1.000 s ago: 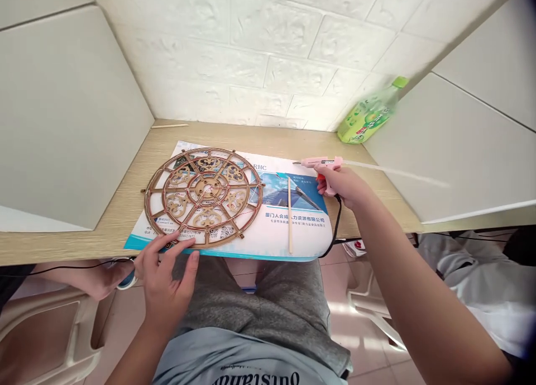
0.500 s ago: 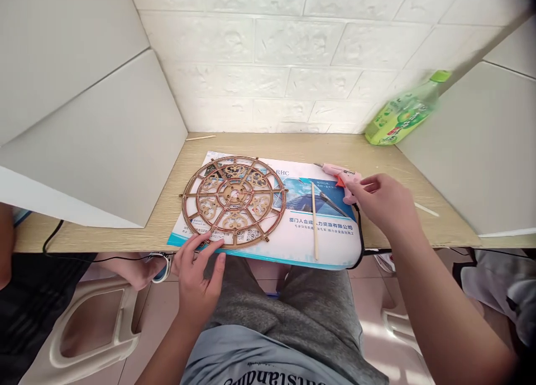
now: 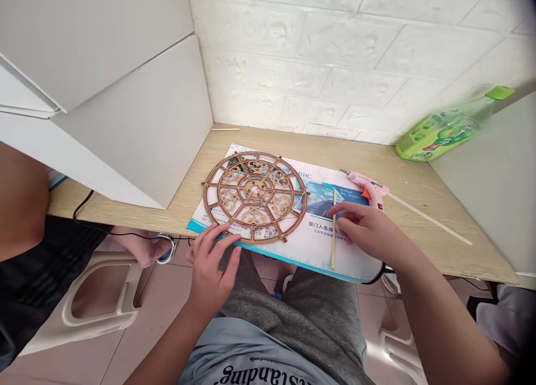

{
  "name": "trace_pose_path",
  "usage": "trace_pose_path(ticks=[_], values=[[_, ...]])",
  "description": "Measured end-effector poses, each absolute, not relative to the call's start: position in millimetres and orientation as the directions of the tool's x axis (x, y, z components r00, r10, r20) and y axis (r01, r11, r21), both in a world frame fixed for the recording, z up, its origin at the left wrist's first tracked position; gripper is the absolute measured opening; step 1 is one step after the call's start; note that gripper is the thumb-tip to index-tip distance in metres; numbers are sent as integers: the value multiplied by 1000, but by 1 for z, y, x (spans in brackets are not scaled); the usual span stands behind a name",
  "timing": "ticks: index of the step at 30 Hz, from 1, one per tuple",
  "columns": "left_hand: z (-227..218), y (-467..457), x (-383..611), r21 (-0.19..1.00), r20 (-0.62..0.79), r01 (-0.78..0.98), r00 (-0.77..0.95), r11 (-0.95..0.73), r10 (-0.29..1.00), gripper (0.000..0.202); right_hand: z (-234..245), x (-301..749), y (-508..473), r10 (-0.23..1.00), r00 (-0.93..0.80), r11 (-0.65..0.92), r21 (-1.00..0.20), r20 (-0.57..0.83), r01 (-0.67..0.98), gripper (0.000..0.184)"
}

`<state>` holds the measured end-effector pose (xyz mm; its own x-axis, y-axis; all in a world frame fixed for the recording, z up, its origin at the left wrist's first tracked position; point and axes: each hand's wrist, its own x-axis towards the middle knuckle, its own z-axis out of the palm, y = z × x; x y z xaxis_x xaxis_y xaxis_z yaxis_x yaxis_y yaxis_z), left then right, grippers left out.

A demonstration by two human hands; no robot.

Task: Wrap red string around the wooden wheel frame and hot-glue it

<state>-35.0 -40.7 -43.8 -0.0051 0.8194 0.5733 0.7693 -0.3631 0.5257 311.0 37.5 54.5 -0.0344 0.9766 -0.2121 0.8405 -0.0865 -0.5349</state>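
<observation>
View from above a pale wooden desk [image 3: 180, 198] set in a corner of white brick wall. A thin wooden stick [image 3: 333, 251] lies on a printed sheet [image 3: 312, 250] spread across the desk. Its long axis runs straight away from the person, near end by the desk edge and far end pointing at the wall. The right hand [image 3: 368, 228] comes in from the right and is much the nearer hand. Its loosely bent fingertips [image 3: 339, 209] meet the stick about halfway along and cross it at a right angle; it cannot be told whether they pinch it or only touch it. To the left of the stick, on the same sheet, lies a flat, round wooden wheel [image 3: 254, 196] cut with ornate openwork. The left hand [image 3: 211, 262] rests open at the wheel's near rim, fingers spread, gripping nothing. Just beyond the right hand a pink glue gun [image 3: 363, 184] lies on its side, with a long pale rod [image 3: 431, 220] slanting away to its right. A green bottle [image 3: 444, 131] lies in the far right corner. At the left, below the desk, another person's hand [image 3: 144, 250] is visible.
</observation>
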Motion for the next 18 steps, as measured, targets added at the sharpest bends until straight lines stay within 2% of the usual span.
trace_pose_path(ticks=[3, 6, 10, 12, 15, 17, 18], values=[[-39, -42, -34, 529, 564, 772, -11, -352, 825, 24, 51, 307, 38, 984, -24, -73, -522, -177, 850, 41], [-33, -41, -34, 522, 571, 776, -9, -354, 821, 22, 50, 304, 42, 973, -67, -64, -539, -221, 840, 44], [-27, -38, -37, 513, 578, 775, 5, -368, 816, 19, 56, 312, 39, 958, -58, -118, -567, -282, 815, 37], [-25, -36, -39, 511, 576, 767, 28, -387, 817, 18, 60, 321, 29, 956, -79, -129, -645, -283, 753, 35], [-25, -31, -43, 507, 563, 749, 87, -426, 822, 17, 63, 326, 8, 980, -126, -73, -865, -155, 496, 26], [-26, -27, -44, 500, 553, 742, 123, -446, 824, 18, 61, 315, -4, 996, -89, 17, -928, -17, 372, 27], [-27, -25, -44, 495, 552, 742, 134, -453, 823, 18, 59, 305, -9, 996, -71, 67, -947, 46, 316, 34]])
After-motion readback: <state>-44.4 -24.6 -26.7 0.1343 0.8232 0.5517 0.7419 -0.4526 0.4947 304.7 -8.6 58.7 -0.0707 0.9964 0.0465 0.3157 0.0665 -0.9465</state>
